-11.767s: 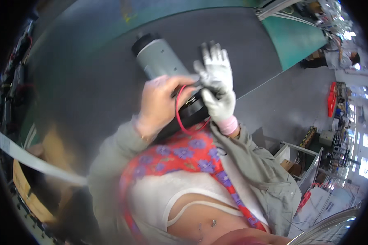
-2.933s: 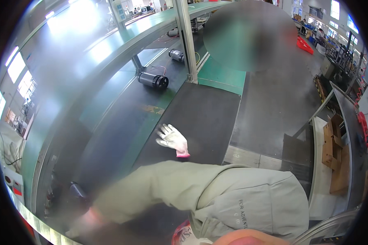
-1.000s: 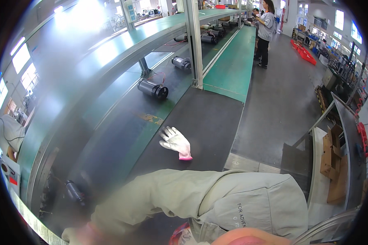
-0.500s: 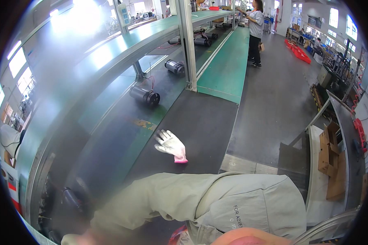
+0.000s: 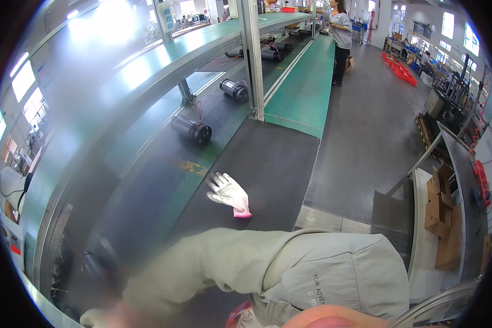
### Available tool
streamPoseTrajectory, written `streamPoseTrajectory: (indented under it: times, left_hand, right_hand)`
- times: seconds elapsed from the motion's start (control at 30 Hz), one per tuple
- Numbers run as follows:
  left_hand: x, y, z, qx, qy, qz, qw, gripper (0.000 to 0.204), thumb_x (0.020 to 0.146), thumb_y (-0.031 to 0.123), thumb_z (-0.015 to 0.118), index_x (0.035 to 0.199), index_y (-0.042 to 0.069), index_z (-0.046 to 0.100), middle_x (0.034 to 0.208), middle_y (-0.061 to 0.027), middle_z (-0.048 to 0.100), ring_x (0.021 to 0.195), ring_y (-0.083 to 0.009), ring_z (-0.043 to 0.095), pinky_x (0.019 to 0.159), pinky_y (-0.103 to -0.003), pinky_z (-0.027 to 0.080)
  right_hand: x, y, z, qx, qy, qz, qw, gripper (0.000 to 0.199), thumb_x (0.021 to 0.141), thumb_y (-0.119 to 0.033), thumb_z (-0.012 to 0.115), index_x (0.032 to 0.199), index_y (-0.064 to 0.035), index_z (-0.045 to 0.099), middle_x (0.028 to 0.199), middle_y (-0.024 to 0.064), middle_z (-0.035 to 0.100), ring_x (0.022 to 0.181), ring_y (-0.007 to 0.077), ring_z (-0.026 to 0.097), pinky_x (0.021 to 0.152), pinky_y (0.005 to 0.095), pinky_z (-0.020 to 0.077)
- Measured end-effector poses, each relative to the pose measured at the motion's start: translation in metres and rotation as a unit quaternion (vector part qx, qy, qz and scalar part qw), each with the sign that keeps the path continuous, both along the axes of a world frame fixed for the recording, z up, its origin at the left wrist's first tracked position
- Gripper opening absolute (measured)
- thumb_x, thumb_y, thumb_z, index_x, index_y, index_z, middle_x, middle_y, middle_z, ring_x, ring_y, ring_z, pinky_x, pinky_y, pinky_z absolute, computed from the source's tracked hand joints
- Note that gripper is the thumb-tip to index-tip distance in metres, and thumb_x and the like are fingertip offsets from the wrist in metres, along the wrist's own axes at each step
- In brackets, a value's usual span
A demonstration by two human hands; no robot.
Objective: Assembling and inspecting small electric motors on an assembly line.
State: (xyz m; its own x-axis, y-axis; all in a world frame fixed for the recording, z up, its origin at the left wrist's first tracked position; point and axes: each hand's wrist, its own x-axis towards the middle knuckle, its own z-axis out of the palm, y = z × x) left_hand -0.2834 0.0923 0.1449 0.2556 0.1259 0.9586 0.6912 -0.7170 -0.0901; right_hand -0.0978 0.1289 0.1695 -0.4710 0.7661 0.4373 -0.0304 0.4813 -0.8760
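My right arm in a pale grey-green sleeve [image 5: 224, 259] reaches across the lower part of the view toward the lower left. At its end my right hand [image 5: 115, 318] is blurred and partly cut off by the lower edge, so its fingers do not show. Just above that hand lies a dark cylindrical motor [image 5: 94, 264], also hazy. My left hand is out of view. A white work glove with a pink cuff [image 5: 229, 192] lies flat on the black mat [image 5: 273, 158], apart from my hand.
Black motors with thin red wires [image 5: 191, 129] rest on the conveyor belt [image 5: 147, 183], below a raised green shelf [image 5: 202, 41]. A metal post [image 5: 252, 65] stands beside the belt. Farther off, a person [image 5: 341, 41] stands by the green bench [image 5: 300, 93]. Cardboard boxes [image 5: 438, 205] sit on the right.
The nearer wired motor has shifted slightly toward me along the belt. The person in the distance has drawn in an outstretched arm. My right arm stays in nearly the same place.
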Motion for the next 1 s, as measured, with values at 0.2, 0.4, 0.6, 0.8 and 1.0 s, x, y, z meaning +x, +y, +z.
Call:
streamPoseTrajectory:
  times: [0.2, 0.4, 0.6, 0.8, 1.0]
  left_hand:
    - [0.051, -0.045, -0.03, 0.165, 0.328, -0.16, 0.916, 0.012, 0.083, 0.015, 0.071, 0.095, 0.014, 0.072, 0.107, -0.0031, 0.065, 0.105, -0.0232, 0.063, 0.094, -0.054, 0.041]
    - [0.048, -0.055, -0.114, -0.194, 0.338, -0.12, 0.913, 0.018, 0.085, 0.01, 0.067, 0.102, 0.004, 0.069, 0.109, -0.014, 0.067, 0.103, -0.0272, 0.065, 0.094, -0.053, 0.046]
    - [0.122, -0.072, -0.07, -0.232, 0.197, -0.23, 0.924, 0.026, 0.075, -0.001, 0.069, 0.098, 0.011, 0.071, 0.101, -0.0122, 0.07, 0.101, -0.0322, 0.064, 0.097, -0.052, 0.047]
    - [0.149, -0.072, -0.072, -0.27, 0.167, -0.234, 0.919, 0.02, 0.077, -0.001, 0.068, 0.092, 0.011, 0.068, 0.104, -0.0085, 0.068, 0.106, -0.0338, 0.058, 0.099, -0.048, 0.043]
    - [0.149, -0.066, -0.104, -0.327, 0.136, -0.22, 0.909, 0.018, 0.08, 0.001, 0.062, 0.097, 0.008, 0.065, 0.103, -0.007, 0.063, 0.109, -0.0353, 0.056, 0.094, -0.046, 0.045]
  right_hand:
    - [0.12, -0.027, -0.112, 0.448, -0.127, -0.299, 0.833, 0.03, 0.068, -0.03, 0.069, 0.09, -0.0095, 0.07, 0.095, 0.0123, 0.064, 0.105, 0.0359, 0.057, 0.101, 0.056, 0.0343]
    - [0.298, -0.216, -0.169, 0.144, -0.535, -0.514, 0.655, 0.045, 0.075, -0.025, 0.071, 0.117, -0.0111, 0.064, 0.13, 0.0167, 0.051, 0.128, 0.0402, 0.042, 0.094, 0.0516, 0.0413]
    - [0.341, -0.239, -0.197, 0.098, -0.45, -0.539, 0.705, 0.021, 0.08, -0.008, 0.059, 0.097, -0.0137, 0.07, 0.099, 0.0096, 0.066, 0.093, 0.031, 0.064, 0.072, 0.0435, 0.0517]
    - [0.435, -0.274, -0.174, -0.061, -0.623, -0.596, 0.504, 0.034, 0.078, -0.021, 0.064, 0.11, -0.0095, 0.069, 0.114, 0.0179, 0.063, 0.108, 0.0364, 0.06, 0.087, 0.0485, 0.0504]
    - [0.419, -0.214, -0.122, -0.018, -0.556, -0.614, 0.56, 0.047, 0.083, -0.032, 0.065, 0.125, -0.0099, 0.059, 0.127, 0.0143, 0.054, 0.122, 0.0366, 0.048, 0.104, 0.0496, 0.0395]
